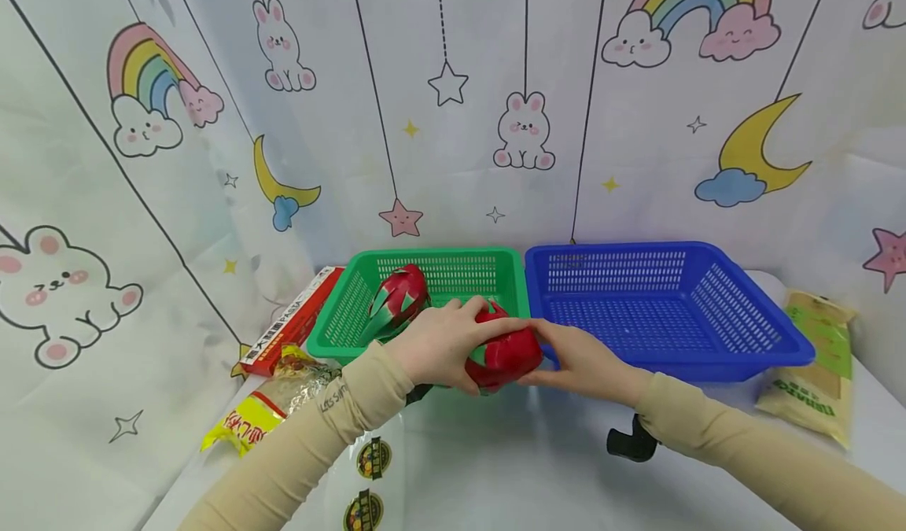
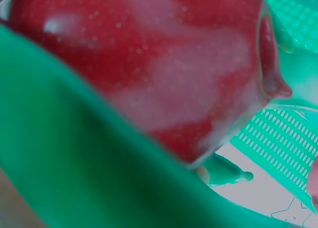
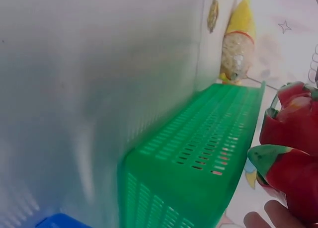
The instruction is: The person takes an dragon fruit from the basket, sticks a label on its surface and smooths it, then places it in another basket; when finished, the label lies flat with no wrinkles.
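A red box (image 1: 293, 322) and yellow packet (image 1: 248, 425) lie left of the green basket (image 1: 467, 267), which holds a dragon fruit (image 1: 405, 291). By its front right corner, the left hand (image 1: 442, 342) grips a second dragon fruit (image 1: 506, 358) from above; the right hand (image 1: 583, 362) holds its right side between thumb and fingers. Farther right are the blue basket (image 1: 616, 311) and a tan-and-green bag (image 1: 814, 366).

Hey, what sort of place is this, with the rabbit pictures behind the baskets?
Likely an indoor staged tabletop rather than a working kitchen, though I can't be sure: a cartoon-printed backdrop hangs behind a white table, where a green basket and a blue basket sit side by side.
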Available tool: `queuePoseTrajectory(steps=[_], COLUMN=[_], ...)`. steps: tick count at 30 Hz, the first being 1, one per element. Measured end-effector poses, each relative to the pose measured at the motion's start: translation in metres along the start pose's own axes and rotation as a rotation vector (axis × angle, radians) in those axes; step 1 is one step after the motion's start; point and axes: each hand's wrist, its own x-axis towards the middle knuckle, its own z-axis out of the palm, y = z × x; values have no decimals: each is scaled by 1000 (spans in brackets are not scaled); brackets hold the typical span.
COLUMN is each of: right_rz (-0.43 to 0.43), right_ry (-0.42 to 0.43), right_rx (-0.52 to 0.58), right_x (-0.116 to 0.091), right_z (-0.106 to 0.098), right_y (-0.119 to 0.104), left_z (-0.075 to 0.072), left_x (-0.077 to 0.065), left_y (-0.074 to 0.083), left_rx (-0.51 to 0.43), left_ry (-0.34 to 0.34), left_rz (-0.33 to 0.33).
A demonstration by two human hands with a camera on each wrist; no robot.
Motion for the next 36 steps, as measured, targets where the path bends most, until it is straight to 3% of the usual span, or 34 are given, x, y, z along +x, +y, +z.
queuePoseTrajectory(steps=[16, 36], right_rz=[23, 20], right_ry=[-6, -28], right_rx=[-41, -20], right_x=[-16, -34], right_z=[3, 11], right_y=[-3, -3], left_z=[8, 21], left_x=[-7, -14], left_y=[16, 28], left_rx=[17, -32], left_ry=[15, 3], left_rz=[18, 32])
